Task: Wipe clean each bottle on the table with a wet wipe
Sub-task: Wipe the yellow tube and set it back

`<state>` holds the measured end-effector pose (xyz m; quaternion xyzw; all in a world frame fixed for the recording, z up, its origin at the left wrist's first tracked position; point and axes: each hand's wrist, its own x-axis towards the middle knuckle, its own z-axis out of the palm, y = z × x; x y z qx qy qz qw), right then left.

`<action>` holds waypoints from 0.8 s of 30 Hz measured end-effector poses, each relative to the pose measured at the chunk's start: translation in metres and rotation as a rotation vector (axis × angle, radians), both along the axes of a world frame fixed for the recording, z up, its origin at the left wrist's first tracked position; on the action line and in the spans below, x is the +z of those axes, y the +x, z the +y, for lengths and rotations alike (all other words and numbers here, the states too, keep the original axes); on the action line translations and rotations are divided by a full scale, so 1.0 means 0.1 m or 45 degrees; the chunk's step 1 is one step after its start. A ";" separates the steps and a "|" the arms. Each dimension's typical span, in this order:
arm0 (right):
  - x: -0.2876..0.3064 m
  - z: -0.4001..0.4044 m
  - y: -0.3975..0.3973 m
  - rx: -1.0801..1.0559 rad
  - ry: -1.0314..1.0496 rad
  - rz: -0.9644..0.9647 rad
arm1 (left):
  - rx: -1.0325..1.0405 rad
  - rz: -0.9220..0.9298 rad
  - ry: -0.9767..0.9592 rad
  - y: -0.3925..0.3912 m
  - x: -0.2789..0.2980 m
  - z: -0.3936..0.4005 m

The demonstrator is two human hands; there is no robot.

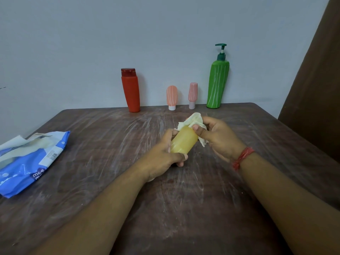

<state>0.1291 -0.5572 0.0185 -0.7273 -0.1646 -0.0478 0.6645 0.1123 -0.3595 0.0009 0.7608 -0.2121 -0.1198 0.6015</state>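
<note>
Yellow translucent plastic bottle gripped low by left hand; right hand fingers clamped crumpled white wet wipe on top. Slick bottle could slip onto table.

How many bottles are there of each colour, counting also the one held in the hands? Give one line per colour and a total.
Red bottle: 1
Pink bottles, one wider and one slimmer: 2
Green pump bottle: 1
Yellow bottle, gripped by the left hand while the right hand holds a wet wipe on its far end: 1
Total: 5 bottles
</note>
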 end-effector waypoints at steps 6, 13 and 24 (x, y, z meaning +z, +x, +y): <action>-0.06 0.18 -0.02 -0.467 -0.330 -0.173 | 0.117 0.019 -0.025 0.01 0.00 -0.02; -0.02 0.41 -0.18 -0.556 -0.701 -0.551 | 0.239 0.081 -0.357 0.07 -0.04 -0.02; -0.06 0.42 -0.19 -0.614 -0.668 -0.693 | 0.244 0.126 -0.442 0.08 -0.05 -0.04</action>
